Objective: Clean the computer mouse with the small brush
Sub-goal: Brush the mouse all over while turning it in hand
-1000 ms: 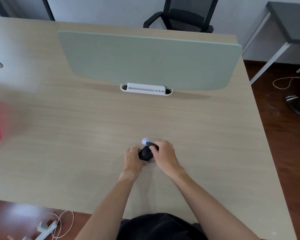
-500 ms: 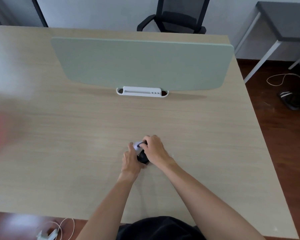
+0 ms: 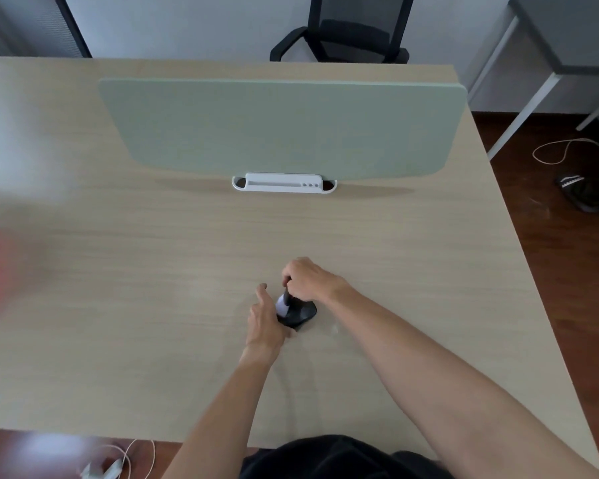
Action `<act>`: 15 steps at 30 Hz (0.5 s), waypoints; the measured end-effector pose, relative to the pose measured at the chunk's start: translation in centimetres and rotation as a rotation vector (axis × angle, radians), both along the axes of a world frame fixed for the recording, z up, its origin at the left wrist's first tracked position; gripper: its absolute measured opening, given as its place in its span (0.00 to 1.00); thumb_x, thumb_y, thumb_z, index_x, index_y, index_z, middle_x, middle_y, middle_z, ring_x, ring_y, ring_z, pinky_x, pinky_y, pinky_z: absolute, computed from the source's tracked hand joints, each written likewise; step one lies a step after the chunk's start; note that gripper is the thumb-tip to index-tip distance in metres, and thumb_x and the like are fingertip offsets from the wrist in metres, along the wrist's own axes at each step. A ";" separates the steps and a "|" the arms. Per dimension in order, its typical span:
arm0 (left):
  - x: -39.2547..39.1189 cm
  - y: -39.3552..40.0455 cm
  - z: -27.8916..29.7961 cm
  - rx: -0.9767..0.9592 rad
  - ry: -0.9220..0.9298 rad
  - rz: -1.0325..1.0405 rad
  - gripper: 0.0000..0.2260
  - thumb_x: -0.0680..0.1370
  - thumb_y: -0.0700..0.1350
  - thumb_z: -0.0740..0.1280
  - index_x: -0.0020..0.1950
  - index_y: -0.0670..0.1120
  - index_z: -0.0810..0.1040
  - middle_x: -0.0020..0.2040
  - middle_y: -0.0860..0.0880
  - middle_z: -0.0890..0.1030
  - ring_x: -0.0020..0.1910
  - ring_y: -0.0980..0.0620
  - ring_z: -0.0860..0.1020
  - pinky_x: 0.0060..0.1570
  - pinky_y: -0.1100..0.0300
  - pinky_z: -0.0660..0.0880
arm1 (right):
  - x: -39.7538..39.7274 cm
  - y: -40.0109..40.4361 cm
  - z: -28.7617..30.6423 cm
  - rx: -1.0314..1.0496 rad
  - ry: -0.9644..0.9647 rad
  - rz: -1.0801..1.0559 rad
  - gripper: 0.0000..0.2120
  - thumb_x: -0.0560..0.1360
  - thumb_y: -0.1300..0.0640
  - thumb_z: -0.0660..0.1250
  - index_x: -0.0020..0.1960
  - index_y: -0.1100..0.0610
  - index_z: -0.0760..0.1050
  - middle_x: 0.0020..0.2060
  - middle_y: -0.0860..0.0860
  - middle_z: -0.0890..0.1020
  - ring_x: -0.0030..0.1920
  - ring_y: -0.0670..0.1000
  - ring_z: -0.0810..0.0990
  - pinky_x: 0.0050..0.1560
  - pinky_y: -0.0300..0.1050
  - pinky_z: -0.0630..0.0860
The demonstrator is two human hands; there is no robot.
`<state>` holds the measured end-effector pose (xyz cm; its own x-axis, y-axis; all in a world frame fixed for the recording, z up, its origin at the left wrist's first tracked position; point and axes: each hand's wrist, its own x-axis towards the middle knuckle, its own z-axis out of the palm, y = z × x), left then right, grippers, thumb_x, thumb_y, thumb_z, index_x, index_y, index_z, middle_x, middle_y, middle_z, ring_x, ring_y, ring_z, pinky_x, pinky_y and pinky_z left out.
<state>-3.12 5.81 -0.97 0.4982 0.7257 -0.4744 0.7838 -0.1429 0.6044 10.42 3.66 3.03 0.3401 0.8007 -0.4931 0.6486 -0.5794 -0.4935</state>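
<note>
Right hand [image 3: 308, 280] is clenched around one small brush [image 3: 284, 300], handle tilted up and away, pale bristles down on the single black mouse [image 3: 300, 312]. Left hand [image 3: 265, 323] steadies the mouse's left side, fingers loosely extended. Mouse lies mid-desk [image 3: 153, 271], long axis slanting near-left to far-right.

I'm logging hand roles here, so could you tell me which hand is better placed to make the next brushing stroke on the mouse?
The right hand: it already grips the small brush, bristles down on the black mouse. The left hand lies against the mouse's left side, steadying it.
</note>
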 end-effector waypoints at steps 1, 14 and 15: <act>0.0 0.0 0.0 -0.002 0.002 -0.010 0.49 0.61 0.33 0.79 0.74 0.43 0.53 0.48 0.43 0.77 0.46 0.44 0.76 0.39 0.57 0.72 | 0.4 -0.1 0.2 -0.011 -0.071 0.009 0.13 0.73 0.68 0.62 0.54 0.61 0.80 0.57 0.59 0.78 0.54 0.63 0.80 0.53 0.51 0.78; 0.5 0.4 0.5 -0.004 0.069 -0.077 0.51 0.62 0.31 0.77 0.76 0.46 0.50 0.45 0.43 0.74 0.43 0.44 0.73 0.40 0.51 0.77 | 1.0 -2.2 -1.3 -0.001 -0.038 -0.041 0.08 0.77 0.64 0.63 0.40 0.58 0.74 0.48 0.58 0.76 0.45 0.61 0.78 0.43 0.49 0.74; 0.6 0.4 0.5 0.006 0.075 -0.088 0.51 0.61 0.31 0.77 0.75 0.47 0.51 0.45 0.43 0.75 0.42 0.44 0.74 0.42 0.50 0.79 | 1.3 -2.4 -1.0 0.007 -0.097 -0.010 0.08 0.76 0.66 0.63 0.39 0.58 0.72 0.47 0.57 0.74 0.43 0.60 0.76 0.42 0.49 0.72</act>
